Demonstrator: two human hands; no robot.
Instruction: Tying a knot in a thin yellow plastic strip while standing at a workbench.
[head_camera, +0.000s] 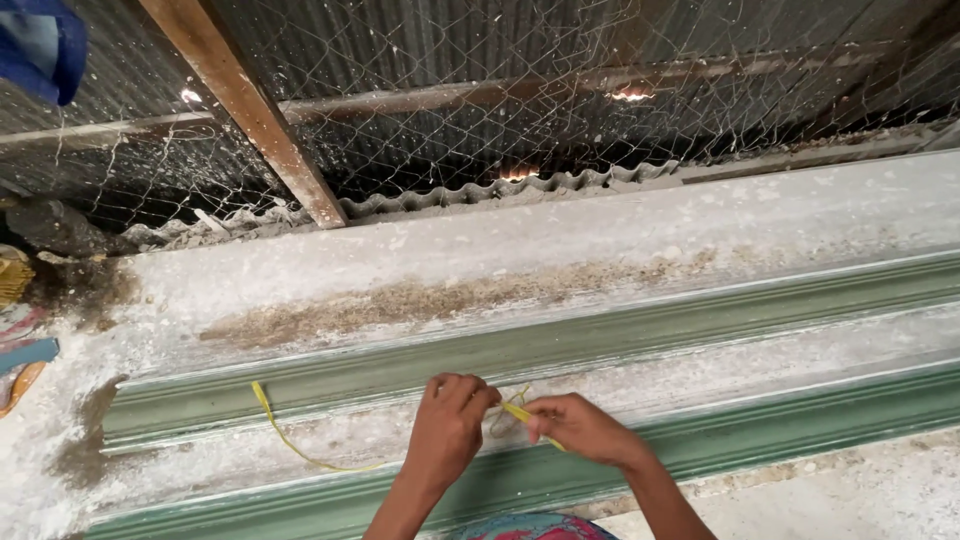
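Both hands work a thin yellow plastic strap (300, 452) at the near middle of the scene, over a long moulded ledge of pale concrete with green-painted ribs (600, 340) that runs from left to right. The left hand (447, 425) is curled tight, fingertips pinched on the strap where it bunches into a small loop. The right hand (578, 428), just beside it, is likewise closed, nipping a short yellow end between thumb and forefinger. From the left hand the rest of the strap trails away to the left in a slack curve along the dusty channel between the two green ribs, its free end lying up against the farther rib. The step in hand looks like forming or tightening a knot or loop in the strap; I judge that it is only partly drawn up, since the loop between the hands is loose. Beyond the ledge stand a grey wire mesh fence (560, 90), a slanting brown wooden post (250, 110) and corrugated sheeting (500, 185).
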